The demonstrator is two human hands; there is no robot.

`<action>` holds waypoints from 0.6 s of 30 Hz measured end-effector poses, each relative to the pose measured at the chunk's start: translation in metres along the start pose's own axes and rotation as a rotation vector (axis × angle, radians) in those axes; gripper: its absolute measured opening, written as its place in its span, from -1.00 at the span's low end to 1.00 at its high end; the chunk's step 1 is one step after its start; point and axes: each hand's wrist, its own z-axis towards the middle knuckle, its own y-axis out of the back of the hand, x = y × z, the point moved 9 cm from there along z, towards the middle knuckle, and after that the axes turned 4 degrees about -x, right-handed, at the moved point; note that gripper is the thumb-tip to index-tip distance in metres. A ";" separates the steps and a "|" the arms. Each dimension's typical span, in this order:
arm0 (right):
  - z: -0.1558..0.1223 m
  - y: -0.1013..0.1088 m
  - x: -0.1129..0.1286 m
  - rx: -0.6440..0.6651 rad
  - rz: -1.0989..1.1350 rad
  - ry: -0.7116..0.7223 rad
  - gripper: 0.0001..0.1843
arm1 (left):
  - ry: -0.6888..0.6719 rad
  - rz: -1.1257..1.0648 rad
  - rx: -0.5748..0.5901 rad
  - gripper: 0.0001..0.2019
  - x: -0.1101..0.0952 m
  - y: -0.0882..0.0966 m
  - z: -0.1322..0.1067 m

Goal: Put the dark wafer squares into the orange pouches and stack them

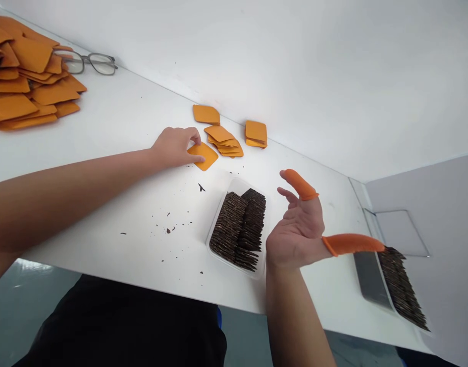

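My left hand (176, 147) reaches across the white table (115, 127) and pinches a single orange square sheet (203, 155) that lies flat there. A small fan of the same orange sheets (224, 141) is just beyond it. My right hand (301, 227) hovers palm-up over the table with fingers spread, holding nothing; orange rubber cots cover the thumb and one finger. Left of that hand stands a clear plastic tray (237, 186) packed with two rows of dark brown thin squares on edge.
A large heap of orange sheets (23, 76) lies far left, with a pair of glasses (91, 62) behind it. Two more small orange stacks (256, 133) sit by the white wall. A second tray of dark squares (402, 285) is at the right. Dark crumbs dot the table.
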 end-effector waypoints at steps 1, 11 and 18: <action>0.001 0.000 -0.004 0.007 -0.006 -0.024 0.00 | -0.012 -0.016 -0.006 -0.58 0.000 0.000 -0.001; 0.004 0.002 -0.034 0.060 -0.111 -0.198 0.03 | -0.057 -0.054 0.046 -0.61 -0.002 -0.010 -0.003; 0.005 -0.004 -0.034 0.076 -0.068 -0.213 0.08 | 0.026 -0.170 0.025 -0.70 0.003 0.001 -0.001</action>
